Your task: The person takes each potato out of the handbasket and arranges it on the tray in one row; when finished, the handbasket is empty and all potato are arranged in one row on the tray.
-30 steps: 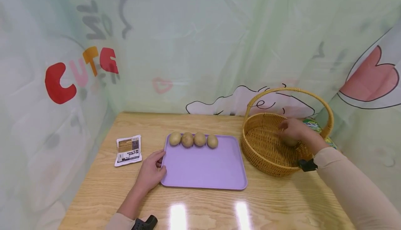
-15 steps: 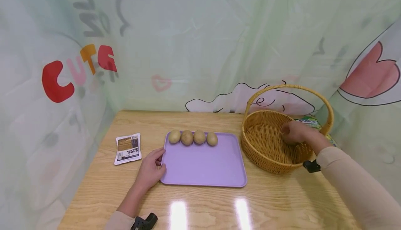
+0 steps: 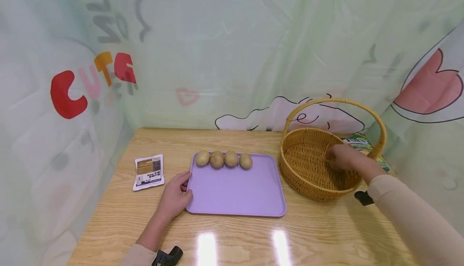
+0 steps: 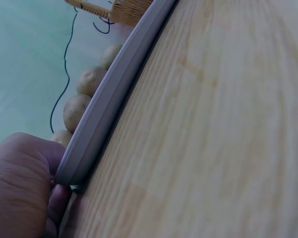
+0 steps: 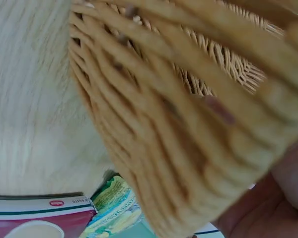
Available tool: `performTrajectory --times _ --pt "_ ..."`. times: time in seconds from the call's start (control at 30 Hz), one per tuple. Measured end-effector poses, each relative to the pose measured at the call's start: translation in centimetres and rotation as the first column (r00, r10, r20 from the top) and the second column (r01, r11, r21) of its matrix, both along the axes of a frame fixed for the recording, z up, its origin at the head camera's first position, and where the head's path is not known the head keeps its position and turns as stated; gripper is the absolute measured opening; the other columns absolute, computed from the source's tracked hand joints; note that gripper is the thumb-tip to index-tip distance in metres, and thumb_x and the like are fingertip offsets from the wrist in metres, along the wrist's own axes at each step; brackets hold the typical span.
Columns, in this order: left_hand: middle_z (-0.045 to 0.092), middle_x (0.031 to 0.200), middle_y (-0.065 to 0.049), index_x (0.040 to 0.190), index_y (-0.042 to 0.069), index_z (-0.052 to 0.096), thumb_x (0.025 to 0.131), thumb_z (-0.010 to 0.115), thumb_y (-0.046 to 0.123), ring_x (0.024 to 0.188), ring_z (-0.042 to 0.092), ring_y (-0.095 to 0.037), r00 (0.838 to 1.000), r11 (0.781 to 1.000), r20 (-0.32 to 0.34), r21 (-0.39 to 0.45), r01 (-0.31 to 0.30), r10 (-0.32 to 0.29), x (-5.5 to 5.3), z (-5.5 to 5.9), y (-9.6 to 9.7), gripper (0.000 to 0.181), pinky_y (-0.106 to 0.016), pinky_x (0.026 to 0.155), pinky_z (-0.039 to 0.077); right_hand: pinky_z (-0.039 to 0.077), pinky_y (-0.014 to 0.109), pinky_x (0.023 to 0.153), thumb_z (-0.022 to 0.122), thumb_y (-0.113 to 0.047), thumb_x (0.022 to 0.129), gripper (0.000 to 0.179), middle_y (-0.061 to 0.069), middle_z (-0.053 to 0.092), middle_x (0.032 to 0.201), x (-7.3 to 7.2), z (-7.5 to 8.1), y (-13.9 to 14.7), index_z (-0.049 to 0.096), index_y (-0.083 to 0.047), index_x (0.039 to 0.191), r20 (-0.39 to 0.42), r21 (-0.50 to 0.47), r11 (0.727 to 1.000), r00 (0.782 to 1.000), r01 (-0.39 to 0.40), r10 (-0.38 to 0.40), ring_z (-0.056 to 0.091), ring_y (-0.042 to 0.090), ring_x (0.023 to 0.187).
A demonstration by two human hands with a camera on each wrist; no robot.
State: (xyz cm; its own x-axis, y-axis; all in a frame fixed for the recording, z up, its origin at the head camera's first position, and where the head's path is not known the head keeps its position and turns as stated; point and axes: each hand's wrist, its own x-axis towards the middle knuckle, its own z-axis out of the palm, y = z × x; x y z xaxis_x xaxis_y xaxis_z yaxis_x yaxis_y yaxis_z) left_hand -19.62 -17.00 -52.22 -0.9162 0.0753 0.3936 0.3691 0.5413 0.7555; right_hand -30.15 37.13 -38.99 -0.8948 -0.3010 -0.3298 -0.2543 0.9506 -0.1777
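Observation:
My left hand [image 3: 175, 197] holds the left edge of a purple tray [image 3: 235, 193]. In the left wrist view, the thumb lies over the tray's rim [image 4: 97, 116] and fingers are below it. Several potatoes [image 3: 231, 159] sit in a row along the tray's far edge, towards its left. My right hand [image 3: 342, 158] reaches down into a round wicker basket [image 3: 304, 183] with a tall handle, its fingers bent downward near the inner right side. What lies under those fingers is hidden. The right wrist view is mostly filled by the basket's woven wall [image 5: 154, 129].
A white sealed packet [image 3: 149, 172] lies on the wooden table [image 3: 239, 242] left of the tray. Green printed packaging [image 3: 359, 141] stands behind the basket's right side. A printed curtain [image 3: 210, 56] hangs behind the table.
The right hand has shifted slightly right and down inside the basket. A potato seen beneath it a second ago is now out of sight. My left hand stays on the tray.

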Motion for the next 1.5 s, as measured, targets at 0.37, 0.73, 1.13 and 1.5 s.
performTrajectory --times 0.37,0.73,1.13,1.5 --pt "0.063 0.121 -0.018 0.122 -0.010 0.062 0.070 0.065 -0.010 0.083 0.062 -0.017 1.000 1.000 0.016 -0.004 -0.007 0.007 0.1 -0.1 -0.3 0.052 -0.025 0.070 0.056 0.055 0.050 0.075 0.067 -0.017 0.089 0.034 0.016 0.069 0.100 0.0 0.0 -1.1 0.067 0.007 0.112 -0.125 -0.098 0.995 0.992 -0.031 0.019 0.065 0.031 0.088" --pt "0.062 0.122 -0.019 0.122 -0.011 0.061 0.070 0.065 -0.010 0.083 0.062 -0.017 1.000 1.000 0.022 0.009 -0.003 0.003 0.3 -0.2 -0.2 0.052 -0.024 0.070 0.056 0.053 0.045 0.071 0.067 -0.017 0.087 0.037 0.012 0.068 0.106 1.7 2.5 -4.2 0.066 0.000 0.120 -0.219 -0.215 0.976 0.976 -0.033 -0.015 0.061 0.024 0.088" --pt "0.062 0.122 -0.018 0.122 -0.011 0.061 0.070 0.066 -0.010 0.083 0.062 -0.017 0.999 1.000 0.035 0.018 0.001 -0.002 0.3 0.0 0.0 0.052 -0.025 0.071 0.056 0.050 0.035 0.068 0.070 -0.018 0.086 0.034 0.009 0.067 0.107 2.4 3.9 -7.3 0.068 -0.006 0.117 -0.291 -0.270 0.960 0.957 -0.076 -0.006 0.058 0.019 0.081" --pt "0.062 0.123 -0.019 0.121 -0.011 0.061 0.070 0.065 -0.010 0.083 0.062 -0.018 1.000 1.000 0.024 0.014 0.006 -0.006 0.2 0.1 0.1 0.051 -0.025 0.070 0.057 0.050 0.035 0.068 0.071 -0.019 0.086 0.033 0.005 0.066 0.104 3.0 4.5 -9.9 0.069 -0.009 0.117 -0.304 -0.360 0.927 0.953 -0.104 -0.011 0.057 0.019 0.078"
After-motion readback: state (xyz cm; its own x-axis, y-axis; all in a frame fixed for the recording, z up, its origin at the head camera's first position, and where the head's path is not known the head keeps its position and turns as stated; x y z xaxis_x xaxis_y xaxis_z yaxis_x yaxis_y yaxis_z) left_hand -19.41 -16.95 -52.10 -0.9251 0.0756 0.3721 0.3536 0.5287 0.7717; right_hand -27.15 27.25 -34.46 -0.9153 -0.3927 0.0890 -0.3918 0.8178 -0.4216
